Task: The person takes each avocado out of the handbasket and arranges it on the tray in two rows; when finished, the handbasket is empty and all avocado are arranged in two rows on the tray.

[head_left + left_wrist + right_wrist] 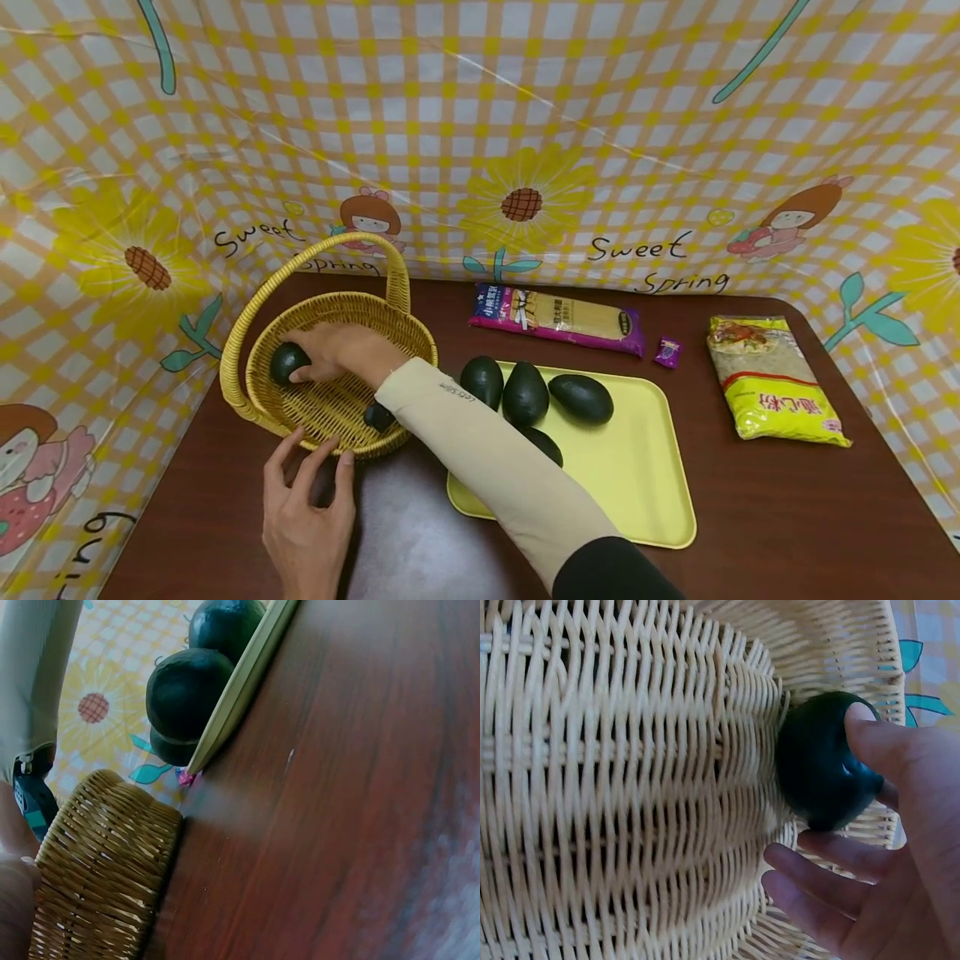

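Observation:
Inside the wicker basket [341,454], my right hand [341,350] holds a dark green avocado [288,364] at the left wall. In the right wrist view the thumb lies over this avocado [825,761] and the fingers curve below it. My left hand [309,508] is at the basket's near side, its spread fingertips touching or very close to the rim. Part of that hand shows beside the woven wall [105,862] in the left wrist view. Several more avocados [527,393] lie on a yellow tray [626,475], one partly hidden by the right sleeve.
The basket's tall arched handle [300,258] rises over its left and back. Behind the tray lies a purple noodle packet [558,319], with a small purple sachet [667,352] beside it. A yellow bag [776,383] lies at the right. A checked cloth [480,125] hangs around the table.

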`<act>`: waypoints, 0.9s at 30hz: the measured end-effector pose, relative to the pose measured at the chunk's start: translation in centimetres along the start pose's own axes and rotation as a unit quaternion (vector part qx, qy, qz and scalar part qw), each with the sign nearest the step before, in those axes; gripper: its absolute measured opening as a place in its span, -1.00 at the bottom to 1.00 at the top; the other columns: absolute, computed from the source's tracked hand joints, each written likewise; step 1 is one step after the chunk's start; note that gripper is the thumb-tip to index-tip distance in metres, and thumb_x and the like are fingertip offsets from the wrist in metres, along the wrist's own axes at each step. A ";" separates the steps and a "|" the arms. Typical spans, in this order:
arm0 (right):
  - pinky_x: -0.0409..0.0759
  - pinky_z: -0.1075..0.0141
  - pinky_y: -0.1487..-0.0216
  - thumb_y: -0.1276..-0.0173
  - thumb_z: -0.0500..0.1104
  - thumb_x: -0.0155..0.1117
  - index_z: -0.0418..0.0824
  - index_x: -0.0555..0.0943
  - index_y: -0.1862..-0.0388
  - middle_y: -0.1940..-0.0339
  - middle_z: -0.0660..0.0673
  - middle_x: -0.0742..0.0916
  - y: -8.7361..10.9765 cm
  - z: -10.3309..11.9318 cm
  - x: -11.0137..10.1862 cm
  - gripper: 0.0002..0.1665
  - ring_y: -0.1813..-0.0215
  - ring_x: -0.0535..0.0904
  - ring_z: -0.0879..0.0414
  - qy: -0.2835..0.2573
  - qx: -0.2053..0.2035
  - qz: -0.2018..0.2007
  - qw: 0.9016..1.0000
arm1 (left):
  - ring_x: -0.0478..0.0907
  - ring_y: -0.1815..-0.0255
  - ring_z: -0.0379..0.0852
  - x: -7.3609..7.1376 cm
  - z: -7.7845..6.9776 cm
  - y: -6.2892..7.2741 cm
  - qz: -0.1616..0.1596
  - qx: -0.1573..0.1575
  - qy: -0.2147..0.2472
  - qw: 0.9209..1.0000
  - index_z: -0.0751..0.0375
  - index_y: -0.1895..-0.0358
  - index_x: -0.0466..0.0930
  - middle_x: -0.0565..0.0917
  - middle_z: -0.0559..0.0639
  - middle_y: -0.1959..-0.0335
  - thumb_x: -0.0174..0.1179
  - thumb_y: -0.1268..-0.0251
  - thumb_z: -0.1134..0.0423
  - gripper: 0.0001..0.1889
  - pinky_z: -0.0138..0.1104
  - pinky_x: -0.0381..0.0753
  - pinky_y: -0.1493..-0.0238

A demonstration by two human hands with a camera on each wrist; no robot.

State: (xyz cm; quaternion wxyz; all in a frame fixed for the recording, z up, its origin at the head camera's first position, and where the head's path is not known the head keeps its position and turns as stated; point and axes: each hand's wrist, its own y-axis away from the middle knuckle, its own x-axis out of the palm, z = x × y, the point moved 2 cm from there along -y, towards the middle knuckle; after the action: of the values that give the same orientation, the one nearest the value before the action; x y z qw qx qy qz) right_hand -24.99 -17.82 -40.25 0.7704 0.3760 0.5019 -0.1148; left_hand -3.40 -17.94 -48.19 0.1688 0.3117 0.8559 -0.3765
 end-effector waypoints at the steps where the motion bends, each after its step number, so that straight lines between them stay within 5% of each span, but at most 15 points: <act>1: 0.51 0.22 -0.44 -0.62 0.40 0.08 0.41 -0.01 -0.80 -0.67 0.11 0.42 0.0 0.0 0.1 -0.10 -0.58 0.44 0.16 -0.004 -0.001 -0.002 1.000 | 0.68 -0.11 0.29 0.0 0.0 0.0 0.000 0.000 0.001 1.000 0.10 -0.01 0.88 0.63 0.17 -0.34 0.57 -0.32 0.20 -0.76 0.22 0.66 0.19; 16: 0.62 0.27 -0.24 -0.50 0.40 0.31 0.42 0.23 -0.67 -0.43 0.15 0.61 0.1 1.4 0.7 -0.15 -0.35 0.60 0.22 0.021 -0.036 0.000 0.999 | 0.68 -0.09 0.25 0.0 0.0 0.1 -0.002 0.000 0.010 1.000 0.09 0.00 0.88 0.64 0.13 -0.34 0.56 -0.33 0.19 -0.77 0.19 0.65 0.14; 27: 0.61 0.27 -0.25 -0.50 0.36 0.34 0.36 0.27 -0.67 -0.46 0.11 0.59 1.2 0.5 0.4 -0.15 -0.37 0.59 0.20 0.035 -0.054 -0.011 0.998 | 0.68 -0.11 0.28 0.0 0.1 0.1 -0.001 -0.002 0.008 1.000 0.10 -0.01 0.87 0.63 0.16 -0.34 0.56 -0.33 0.19 -0.76 0.23 0.66 0.17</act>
State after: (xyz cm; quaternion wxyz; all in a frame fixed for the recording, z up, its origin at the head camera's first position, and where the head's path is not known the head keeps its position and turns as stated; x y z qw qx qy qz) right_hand -23.77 -17.25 -39.91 0.7699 0.3322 0.5386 -0.0832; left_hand -3.35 -17.94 -48.27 0.1618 0.3133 0.8585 -0.3722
